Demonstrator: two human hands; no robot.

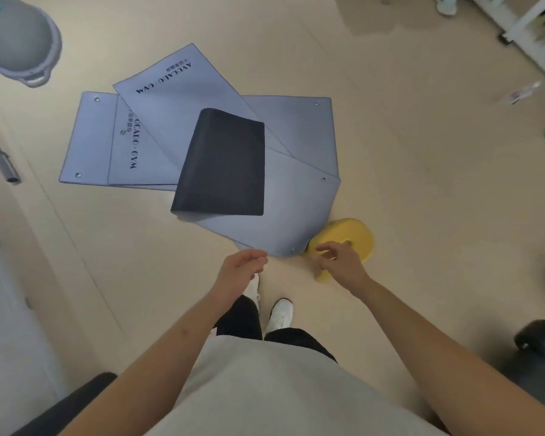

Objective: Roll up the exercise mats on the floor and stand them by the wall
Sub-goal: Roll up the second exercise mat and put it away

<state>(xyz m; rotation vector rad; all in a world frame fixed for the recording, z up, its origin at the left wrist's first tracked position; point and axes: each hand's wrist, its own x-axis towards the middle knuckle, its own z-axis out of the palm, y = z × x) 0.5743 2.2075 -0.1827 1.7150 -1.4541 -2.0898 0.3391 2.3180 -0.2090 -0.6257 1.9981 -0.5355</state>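
While a person in a pale top, dark trousers and white shoes point(280, 316) stands looking down, several thin grey-blue mats point(296, 209) lie unrolled and flat on the smooth beige floor point(422, 184), fanned across one another at different angles. Their surfaces look matte and finely grained, with stitched borders, small metal eyelets point(323, 179) at the corners and dark "AVOCADO GYM" lettering on two of them. A smaller black mat point(224, 165), rectangular with rounded corners, rests on top of the pile near its middle, its far edge bent slightly upward. The nearest corner of the top grey-blue sheet curls up against a rounded yellow disc point(356, 234) on the floor. The left hand point(243, 269) hangs just short of that near edge, fingers loosely curled and holding nothing. The right hand point(340, 262) is held over the yellow disc with fingers spread and bent, gripping nothing; whether it touches the disc cannot be told. A grey rubbery dome point(19, 39) sits at far left, beside a metal bar point(0, 152).
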